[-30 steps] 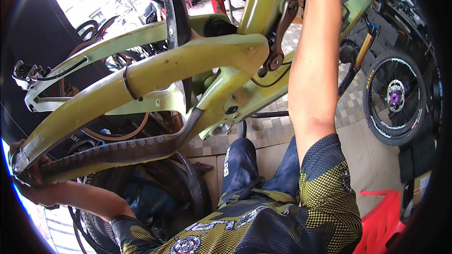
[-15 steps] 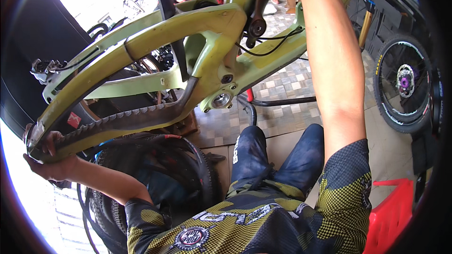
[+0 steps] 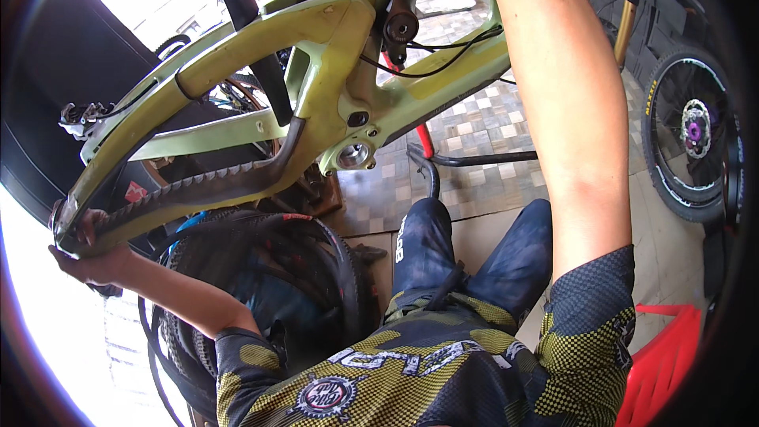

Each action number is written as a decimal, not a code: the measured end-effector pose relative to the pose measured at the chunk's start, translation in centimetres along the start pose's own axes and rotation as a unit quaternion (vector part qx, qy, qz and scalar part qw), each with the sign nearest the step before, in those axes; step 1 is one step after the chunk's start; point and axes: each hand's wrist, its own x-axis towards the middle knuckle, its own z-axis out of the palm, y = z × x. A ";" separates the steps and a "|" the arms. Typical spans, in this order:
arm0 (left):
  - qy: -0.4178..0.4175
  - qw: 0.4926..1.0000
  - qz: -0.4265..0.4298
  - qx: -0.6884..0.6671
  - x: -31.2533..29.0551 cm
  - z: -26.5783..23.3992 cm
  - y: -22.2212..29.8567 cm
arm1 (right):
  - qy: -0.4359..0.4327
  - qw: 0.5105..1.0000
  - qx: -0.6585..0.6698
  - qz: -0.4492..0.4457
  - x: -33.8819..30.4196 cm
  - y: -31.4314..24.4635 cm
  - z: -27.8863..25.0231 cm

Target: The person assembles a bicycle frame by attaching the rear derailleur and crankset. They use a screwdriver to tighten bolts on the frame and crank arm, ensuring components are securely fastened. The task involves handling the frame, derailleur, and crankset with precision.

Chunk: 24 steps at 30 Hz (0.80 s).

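Frame of olive-green bicycle [image 3: 336, 107], with rear tip in left hand [image 3: 99, 259], running up and rightward from that grip and out past upper edge of view. Left hand: wrapped firmly around rear tip, fingers partly visible inside rear triangle. Right hand: beyond upper edge, grasp impossible to tell; only right forearm [image 3: 565, 95] in sight. Step, as judged: steadying or angling of frame, arms spread wide. Next move, as judged: calls for unbroken left grip and matched effort from both arms, against twist. Edges: ribbed black guard [image 3: 209, 183] just right of left hand; silver fitting [image 3: 79, 116] just beyond it, likely prone to knocks. Room: tight to right of and below left hand, because of heaped tyres [image 3: 348, 269]; dark panel [image 3: 55, 71] also near, beyond it. More room farther right, over tiled floor [image 3: 482, 198], though crossed by black stand legs [image 3: 482, 160]. Well right of left hand: wheel [image 3: 695, 128], red chair [image 3: 668, 364].
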 end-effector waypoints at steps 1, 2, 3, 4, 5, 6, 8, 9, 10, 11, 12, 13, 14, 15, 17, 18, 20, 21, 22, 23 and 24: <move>0.010 1.000 0.000 -0.011 -0.1 0.4 -0.1 | -0.002 1.000 0.001 0.007 0.3 -0.1 0.0; 0.020 1.000 -0.001 -0.014 0.0 0.7 -0.1 | -0.001 1.000 0.004 0.012 0.5 -0.1 -0.3; 0.031 0.999 -0.003 -0.017 0.0 0.9 -0.1 | -0.013 1.000 0.012 0.018 0.4 0.1 -0.6; 0.043 0.999 -0.006 -0.020 -0.1 1.0 -0.3 | -0.026 0.999 0.020 0.023 0.3 0.3 -1.0; 0.047 0.999 -0.010 -0.017 -0.3 1.7 -0.2 | -0.035 0.999 0.030 0.027 0.0 0.0 -1.5; 0.051 0.999 -0.014 -0.015 -0.5 2.0 -0.1 | -0.032 0.999 0.025 0.035 -0.3 -0.4 -1.6; -0.014 0.999 -0.043 -0.028 0.7 0.1 1.2 | -0.023 0.998 0.015 0.052 -1.1 -1.6 -1.2; -0.010 0.999 -0.041 -0.029 0.6 0.6 0.4 | -0.020 0.999 0.020 0.044 -0.7 -1.3 -0.8; 0.018 0.999 -0.029 -0.017 0.7 1.1 -0.3 | -0.018 0.999 0.025 0.037 0.3 -0.4 0.0; 0.048 0.999 -0.017 0.005 0.5 1.7 -0.1 | -0.022 0.999 0.040 0.030 0.3 -0.9 0.4; 0.009 0.999 -0.036 -0.010 0.7 0.6 0.1 | -0.035 0.998 0.043 0.031 0.1 -1.0 0.4; -0.030 0.998 -0.054 -0.024 1.2 -1.0 0.3 | -0.047 0.997 0.047 0.032 -0.4 -0.8 0.2; -0.037 0.996 -0.063 -0.042 1.0 -0.7 0.2 | -0.059 0.997 0.047 0.032 -0.6 -1.0 -0.2; -0.044 0.995 -0.073 -0.061 0.7 -0.5 0.1 | -0.068 0.996 0.032 0.042 -0.3 -1.0 -0.2; -0.042 0.991 -0.089 -0.087 0.1 0.5 0.0 | -0.082 0.995 0.004 0.063 0.3 -1.1 -0.2; -0.036 0.990 -0.095 -0.095 -0.1 1.0 0.1 | -0.078 0.996 0.019 0.047 0.2 -0.9 -0.4; -0.003 0.994 -0.071 -0.078 -0.4 1.2 0.1 | -0.069 0.996 0.047 0.015 -0.3 -0.6 -1.0; 0.014 0.996 -0.060 -0.070 -0.4 1.3 0.1 | -0.058 0.997 0.045 0.012 -0.1 -0.4 -0.9; 0.001 0.996 -0.066 -0.066 -0.5 1.3 0.2 | -0.047 0.998 0.043 0.010 0.1 -0.1 -0.8; -0.011 0.995 -0.072 -0.062 -0.7 1.3 0.3 | -0.037 0.998 0.041 0.007 0.2 0.0 -0.6; -0.022 0.995 -0.079 -0.058 -0.9 1.2 0.3 | -0.045 0.999 0.030 0.003 0.5 0.1 -0.6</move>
